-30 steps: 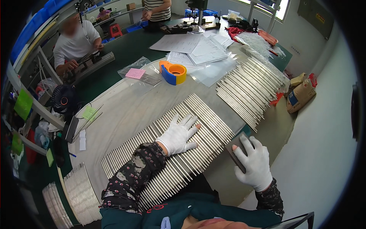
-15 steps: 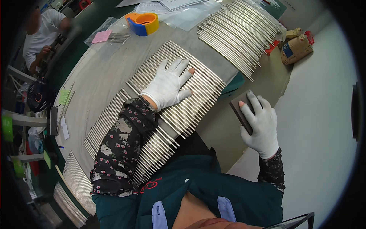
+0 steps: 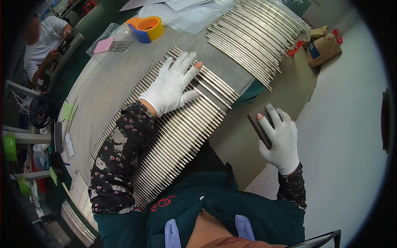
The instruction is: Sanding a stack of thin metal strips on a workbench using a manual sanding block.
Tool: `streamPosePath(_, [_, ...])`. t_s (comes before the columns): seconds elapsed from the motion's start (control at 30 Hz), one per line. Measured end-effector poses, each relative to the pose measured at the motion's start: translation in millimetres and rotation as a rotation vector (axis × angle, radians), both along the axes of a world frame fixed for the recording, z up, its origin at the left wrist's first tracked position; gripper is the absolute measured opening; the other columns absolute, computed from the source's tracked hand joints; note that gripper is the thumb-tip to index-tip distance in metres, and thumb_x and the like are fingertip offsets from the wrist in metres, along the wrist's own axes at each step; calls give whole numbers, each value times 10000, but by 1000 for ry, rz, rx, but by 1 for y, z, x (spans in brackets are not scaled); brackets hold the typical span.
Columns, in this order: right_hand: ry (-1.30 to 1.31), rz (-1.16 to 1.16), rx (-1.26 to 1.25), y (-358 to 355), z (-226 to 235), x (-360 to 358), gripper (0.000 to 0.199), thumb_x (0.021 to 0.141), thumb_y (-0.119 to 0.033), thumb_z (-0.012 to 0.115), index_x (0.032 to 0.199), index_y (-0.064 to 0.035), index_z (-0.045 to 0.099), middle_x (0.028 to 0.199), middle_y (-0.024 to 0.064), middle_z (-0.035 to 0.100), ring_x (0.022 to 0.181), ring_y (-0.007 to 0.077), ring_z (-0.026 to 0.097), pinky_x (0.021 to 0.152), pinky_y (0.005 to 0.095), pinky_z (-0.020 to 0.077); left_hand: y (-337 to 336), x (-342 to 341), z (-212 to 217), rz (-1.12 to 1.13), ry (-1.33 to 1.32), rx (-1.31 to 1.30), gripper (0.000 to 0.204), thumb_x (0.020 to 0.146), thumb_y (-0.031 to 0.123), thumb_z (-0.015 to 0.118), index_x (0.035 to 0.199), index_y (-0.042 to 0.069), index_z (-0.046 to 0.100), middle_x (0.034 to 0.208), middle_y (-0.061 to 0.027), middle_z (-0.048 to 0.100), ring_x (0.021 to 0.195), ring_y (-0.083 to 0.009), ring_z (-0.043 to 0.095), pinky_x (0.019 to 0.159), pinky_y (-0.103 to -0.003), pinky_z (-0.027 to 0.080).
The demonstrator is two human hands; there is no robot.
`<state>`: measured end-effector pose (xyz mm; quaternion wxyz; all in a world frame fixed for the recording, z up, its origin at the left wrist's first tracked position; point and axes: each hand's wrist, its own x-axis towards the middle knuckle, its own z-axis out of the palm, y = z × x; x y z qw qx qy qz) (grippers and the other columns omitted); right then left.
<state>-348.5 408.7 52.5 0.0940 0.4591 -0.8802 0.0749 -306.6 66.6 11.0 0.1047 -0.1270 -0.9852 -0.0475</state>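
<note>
A row of shiny thin metal rods point(image 3: 178, 138) lies side by side across the table. My left hand point(image 3: 171, 84), in a white glove with some bare fingertips, rests spread on the rods near the row's far end. Several rods by its fingertips sit apart from the main row, with gaps between them. My right hand point(image 3: 282, 138), gloved the same way, grips a dark flat rectangular block point(image 3: 259, 126) off the table's right side. The block's far face is hidden.
A second pile of rods point(image 3: 252, 41) lies at the far right. A tape dispenser point(image 3: 145, 29), papers point(image 3: 165, 9) and a pink note point(image 3: 103, 45) are at the back. A brown bag point(image 3: 324, 50) stands beyond. A person point(image 3: 47, 45) works at far left; a black fan point(image 3: 40, 111) stands nearer.
My left hand has moved left and slightly away from me. The rods beneath it have shifted, closing the former gap and opening gaps near the far end. My right hand has barely moved.
</note>
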Motion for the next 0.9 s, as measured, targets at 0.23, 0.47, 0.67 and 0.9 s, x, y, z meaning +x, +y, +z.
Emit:
streamPosePath(0.23, [-48,3,32,3,-5,-6,660,594,-136,725,1237,-137,575,1358,162,495,1151,382,497,829,436,449,14,-20,-12,33,-88,-93,682,924,527,484,1414,55,434,1509,-168,357,1421,-325,298,1149,-569,193])
streamPosePath(0.47, [-44,24,17,4,-13,-13,659,593,-136,725,1235,-132,574,1355,170,499,1143,390,504,827,445,453,-19,39,-6,-29,-140,-45,765,950,649,315,1553,200,173,1569,-198,224,1443,-387,232,1158,-591,140])
streamPosePath(0.67, [-50,64,-1,0,-15,-16,652,587,-131,714,1226,-129,579,1354,171,500,1136,391,509,816,447,457,-29,43,-5,107,-110,14,742,952,620,356,1511,138,276,1552,-200,258,1435,-392,245,1153,-596,156])
streamPosePath(0.9, [-53,62,1,0,-15,-15,645,586,-130,710,1219,-129,586,1344,164,506,1129,383,511,811,443,458,-23,22,-9,104,-164,-104,701,948,531,427,1498,114,304,1552,-184,272,1426,-375,273,1148,-593,167])
